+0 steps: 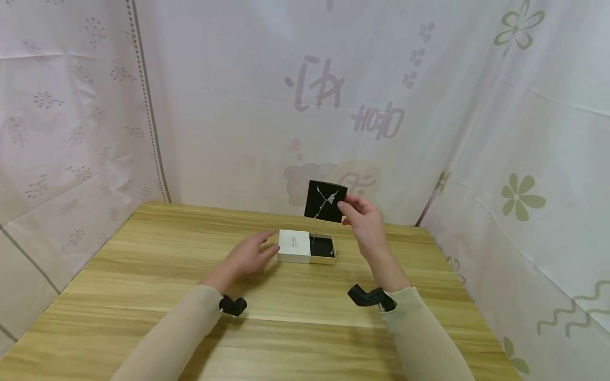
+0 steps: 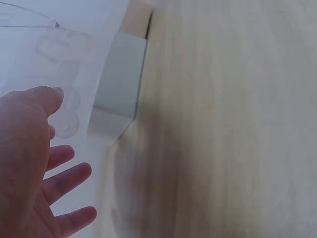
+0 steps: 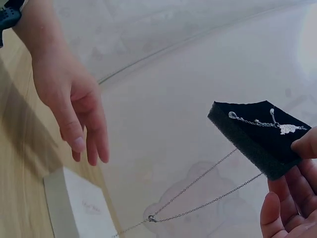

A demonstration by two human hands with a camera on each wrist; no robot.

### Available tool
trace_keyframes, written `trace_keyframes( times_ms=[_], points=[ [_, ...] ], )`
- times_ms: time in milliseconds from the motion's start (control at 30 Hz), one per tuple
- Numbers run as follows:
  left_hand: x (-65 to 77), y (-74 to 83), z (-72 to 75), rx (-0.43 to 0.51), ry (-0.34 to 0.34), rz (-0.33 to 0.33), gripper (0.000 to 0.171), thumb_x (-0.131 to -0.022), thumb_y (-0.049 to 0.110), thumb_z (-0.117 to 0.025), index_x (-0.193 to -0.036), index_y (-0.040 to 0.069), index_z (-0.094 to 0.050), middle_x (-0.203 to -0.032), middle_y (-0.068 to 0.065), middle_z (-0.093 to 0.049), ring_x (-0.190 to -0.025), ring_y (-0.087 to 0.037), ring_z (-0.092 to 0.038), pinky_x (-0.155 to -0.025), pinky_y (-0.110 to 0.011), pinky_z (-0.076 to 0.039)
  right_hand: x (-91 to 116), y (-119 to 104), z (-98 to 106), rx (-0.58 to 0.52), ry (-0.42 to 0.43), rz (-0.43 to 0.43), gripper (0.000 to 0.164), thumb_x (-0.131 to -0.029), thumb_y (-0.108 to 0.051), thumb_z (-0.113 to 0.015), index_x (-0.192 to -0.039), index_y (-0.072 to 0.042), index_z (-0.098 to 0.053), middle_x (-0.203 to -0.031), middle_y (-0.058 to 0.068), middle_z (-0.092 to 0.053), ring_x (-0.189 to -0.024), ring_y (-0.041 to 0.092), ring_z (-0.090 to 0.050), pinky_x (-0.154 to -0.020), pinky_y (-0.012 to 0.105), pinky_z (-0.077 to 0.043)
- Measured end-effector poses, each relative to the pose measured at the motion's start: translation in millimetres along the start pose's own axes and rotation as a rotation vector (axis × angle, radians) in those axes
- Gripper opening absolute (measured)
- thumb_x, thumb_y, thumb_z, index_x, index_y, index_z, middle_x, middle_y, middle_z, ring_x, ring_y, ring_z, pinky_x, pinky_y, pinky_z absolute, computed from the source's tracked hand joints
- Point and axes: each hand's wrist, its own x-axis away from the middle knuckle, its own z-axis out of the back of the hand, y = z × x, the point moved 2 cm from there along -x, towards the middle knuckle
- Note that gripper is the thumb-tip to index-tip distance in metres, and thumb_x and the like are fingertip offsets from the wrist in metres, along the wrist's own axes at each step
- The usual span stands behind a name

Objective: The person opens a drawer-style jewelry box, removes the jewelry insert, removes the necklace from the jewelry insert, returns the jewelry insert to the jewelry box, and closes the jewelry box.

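My right hand pinches a black foam pad by its right edge, thumb in front, and holds it raised above the table. A silver necklace with a cluster-like pendant lies across the pad's face. Its thin chain dangles below in a loop and trails down to the box. On the table sits a small white box sleeve, its cream drawer slid out to the right with a dark lining. My left hand is beside the sleeve's left end, fingers spread, holding nothing; the left wrist view shows a gap between.
The wood-grain table extends around the box. A pale printed curtain hangs behind it, with more cloth along the right. Black wrist devices sit at both cuffs.
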Motion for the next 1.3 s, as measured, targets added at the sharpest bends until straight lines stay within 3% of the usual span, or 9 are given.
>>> trace_keyframes(
  times_ms=[267, 767, 867, 1133, 1300],
  points=[
    [0.5, -3.7, 8.7, 0.002, 0.01, -0.012, 0.063, -0.114, 0.039, -0.061, -0.167, 0.008, -0.047, -0.169, -0.016, -0.052, -0.15, -0.041, -0.057, -0.126, -0.059, -0.044, 3.7, -11.6, -4.3, -0.042, -0.028, 0.037, 0.007, -0.105, -0.011, -0.073, -0.112, -0.014, -0.071, -0.1, -0.013, -0.07, -0.093, 0.01, -0.062, -0.074, 0.021, -0.057],
    [4.6, 3.4, 21.9, -0.006, 0.02, -0.016, 0.063, -0.114, 0.044, -0.06, -0.167, 0.011, -0.048, -0.168, -0.016, -0.053, -0.149, -0.04, -0.057, -0.125, -0.06, -0.045, 16.8, -38.9, -21.5, -0.076, -0.08, 0.088, 0.015, -0.104, -0.005, -0.071, -0.119, -0.005, -0.072, -0.099, -0.011, -0.072, -0.088, 0.009, -0.064, -0.075, 0.021, -0.058],
    [5.6, 12.4, 32.1, -0.004, 0.052, -0.051, 0.063, -0.114, 0.045, -0.06, -0.166, 0.011, -0.048, -0.167, -0.016, -0.054, -0.149, -0.039, -0.058, -0.124, -0.061, -0.046, 18.5, -42.1, -25.0, -0.083, -0.091, 0.099, 0.012, -0.104, -0.004, -0.071, -0.116, -0.006, -0.074, -0.098, -0.01, -0.072, -0.085, 0.009, -0.064, -0.075, 0.021, -0.058],
    [8.8, 56.1, 65.4, 0.007, 0.132, -0.24, 0.06, -0.113, 0.033, -0.065, -0.165, 0.006, -0.05, -0.163, -0.018, -0.055, -0.143, -0.04, -0.061, -0.121, -0.059, -0.049, 21.5, -42.2, -30.7, -0.087, -0.121, 0.109, 0.012, -0.103, -0.002, -0.072, -0.107, -0.013, -0.074, -0.096, -0.01, -0.072, -0.083, 0.009, -0.063, -0.074, 0.024, -0.057],
    [11.0, 74.5, 78.8, -0.002, 0.185, -0.316, 0.057, -0.112, 0.027, -0.068, -0.163, 0.006, -0.052, -0.159, -0.018, -0.059, -0.14, -0.038, -0.064, -0.115, -0.06, -0.054, 21.9, -40.7, -32.1, -0.075, -0.138, 0.113, 0.011, -0.103, -0.004, -0.073, -0.108, -0.014, -0.074, -0.096, -0.01, -0.072, -0.085, 0.01, -0.063, -0.074, 0.025, -0.057]
  ],
)
